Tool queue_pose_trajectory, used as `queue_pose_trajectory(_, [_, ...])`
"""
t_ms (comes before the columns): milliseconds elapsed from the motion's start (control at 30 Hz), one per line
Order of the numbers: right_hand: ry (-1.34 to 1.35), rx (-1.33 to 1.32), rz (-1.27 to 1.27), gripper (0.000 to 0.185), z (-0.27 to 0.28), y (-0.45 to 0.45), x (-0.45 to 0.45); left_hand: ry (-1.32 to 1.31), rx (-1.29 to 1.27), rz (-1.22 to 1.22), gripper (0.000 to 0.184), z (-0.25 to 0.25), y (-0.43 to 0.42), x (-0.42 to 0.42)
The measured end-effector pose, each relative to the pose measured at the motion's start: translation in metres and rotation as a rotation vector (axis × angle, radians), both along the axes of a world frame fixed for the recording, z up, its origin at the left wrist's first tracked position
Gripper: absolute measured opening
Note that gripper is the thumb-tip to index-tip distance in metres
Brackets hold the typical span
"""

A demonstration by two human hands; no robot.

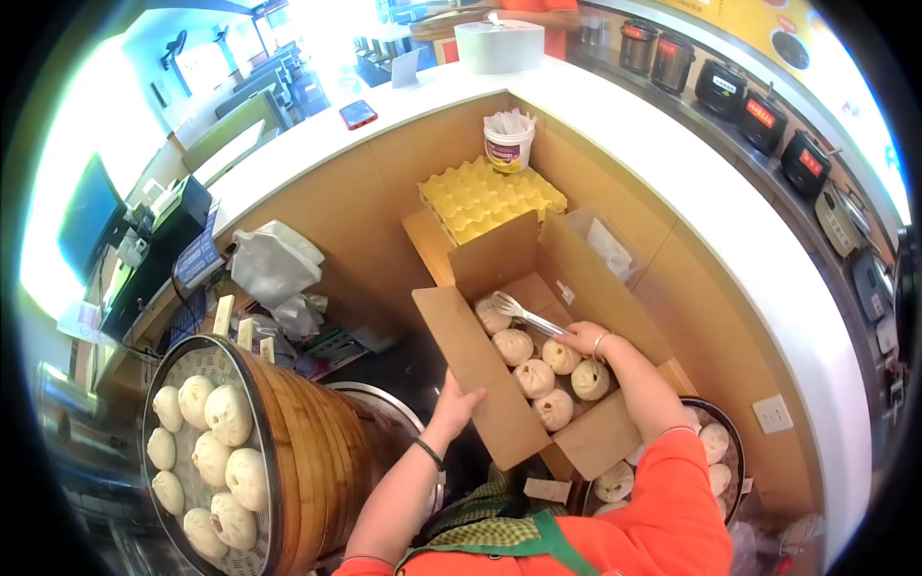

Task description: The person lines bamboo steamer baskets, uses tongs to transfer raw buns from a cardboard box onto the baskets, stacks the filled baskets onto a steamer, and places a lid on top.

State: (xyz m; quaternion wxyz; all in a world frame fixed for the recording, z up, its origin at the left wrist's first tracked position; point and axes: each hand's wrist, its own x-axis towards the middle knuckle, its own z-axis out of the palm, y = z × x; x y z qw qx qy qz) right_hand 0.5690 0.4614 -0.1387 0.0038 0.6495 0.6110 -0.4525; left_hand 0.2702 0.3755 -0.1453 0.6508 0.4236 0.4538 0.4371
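My right hand [584, 340] is closed around metal food tongs [531, 317] with fork-like tips, reaching into an open cardboard box [487, 408]. The tips are over a steamed bun at the box's far left corner; whether they grip it I cannot tell. Several white pleated buns [534, 378] lie inside the box. My left hand [454, 405] holds the near left flap, thumb on its inner face and the other fingers mostly hidden behind it.
A tall bamboo steamer [317, 451] with several buns stands at left. Another round steamer [735, 461] of buns is partly under my right arm. Yellow egg trays [480, 197] and a white tub [509, 154] sit behind the box. A white counter [615, 110] curves around; a person [543, 14] stands beyond.
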Motion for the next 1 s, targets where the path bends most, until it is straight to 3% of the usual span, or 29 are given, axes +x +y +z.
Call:
queue_pose_trajectory(67, [-0.007,0.078,0.025,0.056,-0.002,0.007,-0.008,-0.009,-0.013,-0.032,0.068,-0.008,0.009,-0.01])
queue_pose_trajectory(167, [-0.056,0.421,0.221,0.05,-0.022,0.014,-0.009,-0.083,-0.041,-0.066,0.067,-0.006,0.022,-0.017])
queue_pose_trajectory(267, [-0.093,0.355,0.236,0.048,0.007,0.012,-0.022,0.0,-0.035,-0.053,0.066,-0.005,0.022,-0.021])
queue_pose_trajectory(400, [-0.116,0.343,0.105,0.046,-0.006,0.023,-0.042,-0.103,-0.081,-0.049,0.064,-0.006,0.024,-0.024])
queue_pose_trajectory(500, [-0.069,0.422,0.026,0.045,-0.014,0.02,-0.045,-0.026,-0.022,-0.057,0.063,-0.009,0.027,-0.027])
queue_pose_trajectory(567, [-0.032,0.386,-0.143,0.044,-0.014,0.017,-0.033,-0.068,-0.048,-0.031,0.064,-0.01,0.031,-0.024])
queue_pose_trajectory(667, [0.07,0.349,-0.266,0.043,0.042,-0.016,-0.026,0.035,-0.076,0.008,0.064,-0.006,0.029,-0.018])
queue_pose_trajectory(700, [0.066,0.4,-0.263,0.04,0.064,-0.027,-0.028,0.131,0.112,0.108,0.063,-0.013,0.025,-0.014])
queue_pose_trajectory(733, [0.243,0.27,-0.335,0.034,0.073,-0.032,-0.028,0.311,0.247,0.156,0.063,-0.045,0.031,-0.011])
queue_pose_trajectory(767, [0.566,0.137,-0.486,0.027,0.088,-0.039,-0.034,0.35,0.237,0.164,0.064,-0.036,0.028,-0.01])
queue_pose_trajectory(800, [0.566,0.187,-0.378,0.024,0.123,-0.049,-0.054,0.354,0.171,0.139,0.07,0.0,0.015,-0.01])
queue_pose_trajectory(833, [0.606,0.273,-0.29,0.025,0.152,-0.058,-0.076,0.434,0.336,0.271,0.078,-0.026,0.01,0.0])
queue_pose_trajectory(900, [0.777,0.309,-0.039,0.026,0.187,-0.065,-0.121,0.446,0.337,0.214,0.086,-0.025,-0.012,-0.005])
queue_pose_trajectory(1000, [0.665,0.25,0.287,0.024,0.251,-0.087,-0.21,0.348,0.253,0.122,0.086,0.026,-0.067,-0.023])
